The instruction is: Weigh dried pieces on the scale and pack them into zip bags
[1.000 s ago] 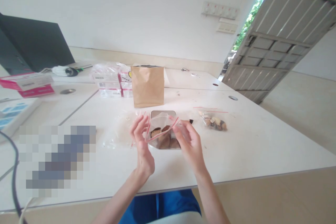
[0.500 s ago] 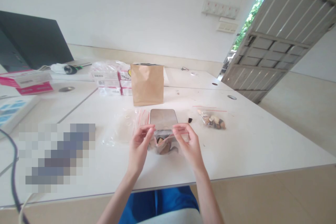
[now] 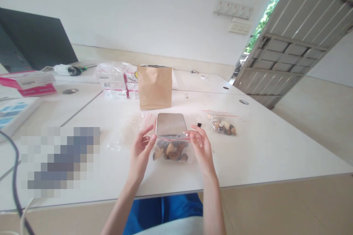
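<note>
A clear zip bag [image 3: 171, 151] with brown and cream pieces lies near the table's front, its red-lined mouth toward a flat metal-topped device [image 3: 171, 123]. My left hand [image 3: 143, 148] is beside the bag's left top corner, thumb and fingers apart, holding nothing. At the right top corner, my right hand [image 3: 200, 145] has its thumb and fingertips at the bag's edge; whether it pinches the plastic is hard to tell. Farther right lies another filled clear bag [image 3: 223, 126], with a small black piece [image 3: 199, 125] to its left.
Behind the device stands a brown paper bag [image 3: 154, 88]. Flat clear bags [image 3: 128, 132] lie left of it. Wrapped boxes [image 3: 114, 82], a monitor [image 3: 41, 40] and pink-white boxes [image 3: 35, 82] are at the back left. A dark cable [image 3: 13, 180] runs down the left side.
My left hand has let go of the bag's edge and moved left, its fingers spreading. My right hand has shifted slightly right. The bag's mouth looks flatter, and its contents show more.
</note>
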### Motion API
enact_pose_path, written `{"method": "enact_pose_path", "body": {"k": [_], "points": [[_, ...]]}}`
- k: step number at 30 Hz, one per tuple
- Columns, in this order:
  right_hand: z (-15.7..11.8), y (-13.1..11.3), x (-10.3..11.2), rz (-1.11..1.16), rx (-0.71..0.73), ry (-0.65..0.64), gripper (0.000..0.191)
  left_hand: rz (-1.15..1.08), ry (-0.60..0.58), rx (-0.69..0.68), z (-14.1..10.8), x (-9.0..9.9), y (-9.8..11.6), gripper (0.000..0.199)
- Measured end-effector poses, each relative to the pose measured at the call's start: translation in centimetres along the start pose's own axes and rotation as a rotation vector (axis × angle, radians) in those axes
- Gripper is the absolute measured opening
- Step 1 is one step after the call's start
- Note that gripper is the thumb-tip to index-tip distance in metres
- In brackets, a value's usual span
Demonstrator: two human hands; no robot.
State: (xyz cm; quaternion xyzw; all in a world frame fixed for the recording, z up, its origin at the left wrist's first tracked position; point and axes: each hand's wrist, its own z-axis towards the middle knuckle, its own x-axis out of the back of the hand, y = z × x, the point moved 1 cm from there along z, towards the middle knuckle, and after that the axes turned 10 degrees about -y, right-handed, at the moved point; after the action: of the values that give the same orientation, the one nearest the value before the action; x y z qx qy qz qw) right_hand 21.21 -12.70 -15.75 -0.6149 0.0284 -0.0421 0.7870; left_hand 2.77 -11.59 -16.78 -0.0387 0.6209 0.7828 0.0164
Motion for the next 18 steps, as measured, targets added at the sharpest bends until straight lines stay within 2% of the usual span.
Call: {"method": "enact_pose_path", "body": {"k": [3,9,13,18], "points": [[-0.6,0.3,0.2,0.018,-0.117,-0.088,0.045,-0.012,-0.041,0.042,-0.6,0.4,-0.3,0.043],[-1.6,0.4,0.8,-0.016,-0.06,-0.201,0.03,-0.005,-0.098,0.081,-1.2,0.3,-0.2,0.035],[-1.8,0.4,1.0,-0.039,-0.058,-0.089,0.032,-0.06,0.005,0.055,-1.0,-0.5,-0.1,0.033],[-1.7,0.2,0.2,-0.094,-0.023,0.029,0.036,-0.056,0.118,0.005,-1.2,-1.0,-0.6,0.032]]}}
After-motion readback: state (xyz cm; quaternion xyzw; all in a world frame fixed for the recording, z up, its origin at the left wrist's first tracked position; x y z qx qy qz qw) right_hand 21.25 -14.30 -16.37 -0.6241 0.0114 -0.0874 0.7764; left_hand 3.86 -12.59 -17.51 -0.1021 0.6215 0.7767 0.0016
